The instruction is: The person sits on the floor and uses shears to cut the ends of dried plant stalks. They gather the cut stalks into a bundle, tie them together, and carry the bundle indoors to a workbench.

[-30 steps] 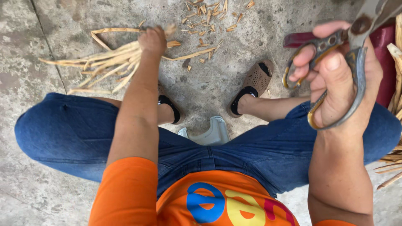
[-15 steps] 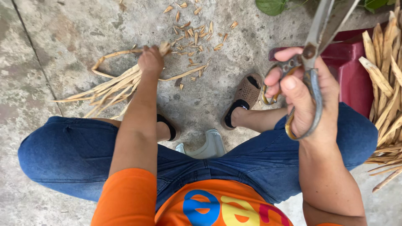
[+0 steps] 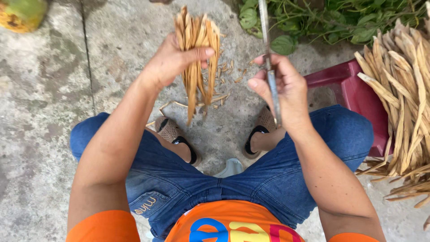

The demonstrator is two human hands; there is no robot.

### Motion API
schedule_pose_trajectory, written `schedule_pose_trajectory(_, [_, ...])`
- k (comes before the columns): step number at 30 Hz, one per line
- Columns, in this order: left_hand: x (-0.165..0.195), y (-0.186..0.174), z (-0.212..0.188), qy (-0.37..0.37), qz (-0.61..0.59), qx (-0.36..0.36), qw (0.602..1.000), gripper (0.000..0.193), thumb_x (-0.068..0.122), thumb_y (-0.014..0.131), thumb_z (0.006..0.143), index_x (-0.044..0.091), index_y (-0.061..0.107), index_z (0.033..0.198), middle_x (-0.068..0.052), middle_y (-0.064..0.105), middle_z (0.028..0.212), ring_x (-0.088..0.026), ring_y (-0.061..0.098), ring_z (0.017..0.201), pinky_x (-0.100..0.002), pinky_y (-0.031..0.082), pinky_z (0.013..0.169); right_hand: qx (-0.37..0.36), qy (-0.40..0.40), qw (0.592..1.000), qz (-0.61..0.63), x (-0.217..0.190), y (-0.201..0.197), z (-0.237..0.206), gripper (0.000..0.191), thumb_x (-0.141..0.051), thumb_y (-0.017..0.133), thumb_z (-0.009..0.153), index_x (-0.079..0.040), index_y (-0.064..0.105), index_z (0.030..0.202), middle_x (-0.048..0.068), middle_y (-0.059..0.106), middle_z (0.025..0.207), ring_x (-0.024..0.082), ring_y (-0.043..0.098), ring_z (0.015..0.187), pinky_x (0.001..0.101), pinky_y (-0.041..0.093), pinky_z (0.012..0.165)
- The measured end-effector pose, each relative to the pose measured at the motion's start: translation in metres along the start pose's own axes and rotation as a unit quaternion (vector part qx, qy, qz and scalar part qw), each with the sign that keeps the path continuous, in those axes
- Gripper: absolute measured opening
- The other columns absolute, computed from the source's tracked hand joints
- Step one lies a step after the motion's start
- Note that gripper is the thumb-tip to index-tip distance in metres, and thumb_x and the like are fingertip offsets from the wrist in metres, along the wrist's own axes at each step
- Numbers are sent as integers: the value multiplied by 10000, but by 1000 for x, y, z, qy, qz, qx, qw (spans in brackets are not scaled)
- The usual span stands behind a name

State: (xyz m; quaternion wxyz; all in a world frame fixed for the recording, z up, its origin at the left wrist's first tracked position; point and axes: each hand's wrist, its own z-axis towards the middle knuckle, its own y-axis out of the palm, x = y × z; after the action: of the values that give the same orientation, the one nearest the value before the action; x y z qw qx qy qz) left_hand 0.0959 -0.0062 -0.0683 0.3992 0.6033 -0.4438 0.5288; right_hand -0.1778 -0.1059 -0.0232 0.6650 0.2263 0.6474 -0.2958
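My left hand (image 3: 172, 60) grips a bundle of dry tan strips (image 3: 197, 54), held upright above the concrete between my knees. Their lower ends hang down past my fingers. My right hand (image 3: 282, 87) holds a pair of metal scissors (image 3: 268, 58), seen edge-on with the blades pointing away from me, a little to the right of the bundle. Short cut pieces of strip (image 3: 224, 78) lie scattered on the ground below both hands.
A dark red plastic tub (image 3: 354, 94) stands at my right knee with a big heap of dry strips (image 3: 410, 98) over it. Green leafy plants (image 3: 331, 20) grow at the top right. A green and yellow round thing (image 3: 22, 13) sits top left. I sit on a low stool (image 3: 230, 168).
My left hand has lifted the strips off the ground and bunched them upright in front of me. My right hand with the scissors has swung in towards the bundle.
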Motion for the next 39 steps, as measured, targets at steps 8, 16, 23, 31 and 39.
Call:
schedule_pose_trajectory(8, [27, 63, -49, 30, -152, -33, 987, 256, 151, 815, 871, 75, 727, 1099, -30, 758, 944, -111, 717, 779, -264, 622, 664, -18, -91, 994, 50, -7, 20, -4, 507, 27, 796, 955, -75, 548, 1386, -12, 643, 1125, 62, 593, 971, 218, 524, 870])
schedule_pose_trajectory(16, [14, 87, -53, 33, -175, -1, 984, 189, 111, 814, 910, 43, 728, 1064, -21, 725, 898, -106, 676, 730, -261, 591, 646, 18, -109, 994, 23, -11, 20, -5, 426, -2, 815, 996, -85, 571, 1336, -18, 596, 1025, 62, 577, 927, 216, 516, 824])
schedule_pose_trajectory(23, [20, 77, -52, 64, -239, 100, 964, 172, 86, 785, 920, 42, 734, 1079, -21, 747, 933, -97, 679, 736, -249, 587, 663, -38, -67, 997, 17, -7, 18, -1, 501, -167, 800, 968, -80, 533, 1383, 0, 628, 1132, 97, 614, 1066, 257, 546, 951])
schedule_pose_trajectory(31, [23, 69, -52, 85, -247, 122, 958, 136, 85, 797, 931, 31, 732, 1038, -25, 731, 892, -99, 674, 741, -251, 573, 672, -66, -74, 980, -171, 0, 22, -5, 698, -297, 873, 872, -42, 512, 1413, 73, 705, 1193, 149, 657, 1046, 310, 552, 941])
schedule_pose_trajectory(39, [26, 76, -58, 87, -207, 117, 967, 120, 107, 799, 940, 36, 732, 1010, -13, 720, 860, -87, 660, 727, -235, 558, 657, -40, -109, 969, -219, -10, 24, -5, 632, -324, 883, 886, -42, 569, 1357, 60, 713, 1103, 129, 676, 1001, 289, 554, 893])
